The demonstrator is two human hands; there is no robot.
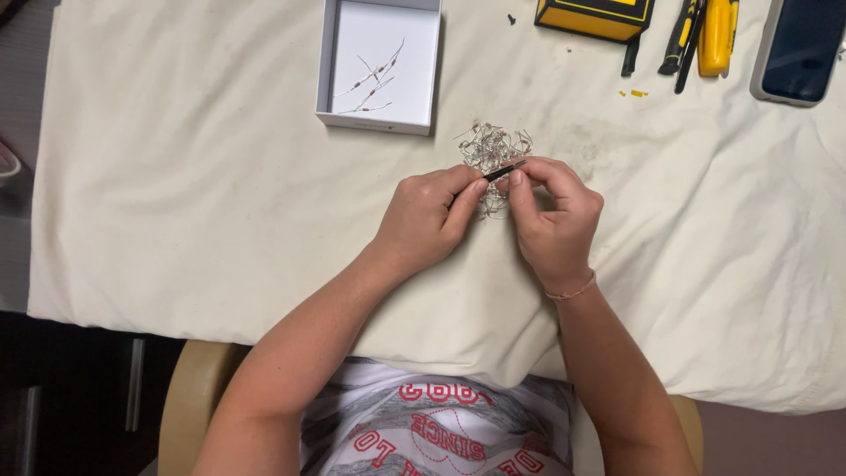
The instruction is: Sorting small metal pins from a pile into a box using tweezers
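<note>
Both hands pinch at a tangled pile of thin wire-leaded components [492,148] on the white cloth [220,203]. Right hand [557,219] closed on black tweezers [505,170]; left hand [429,216] pinches wires w/ thumb + forefinger. Parts look v. light, springy, easily bent; best gripped by a lead end. Sorted ones lie in the white box [332,62].

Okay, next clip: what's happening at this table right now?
A person seated at a table covered with a white cloth has both hands together over a small tangled pile of wire-leaded components. The right hand pinches a slim dark tool, apparently tweezers, and the left hand meets it at the pile's edge. A shallow white box beyond holds a few separated components. Yellow-and-black tools and a phone lie at the far right.
</note>
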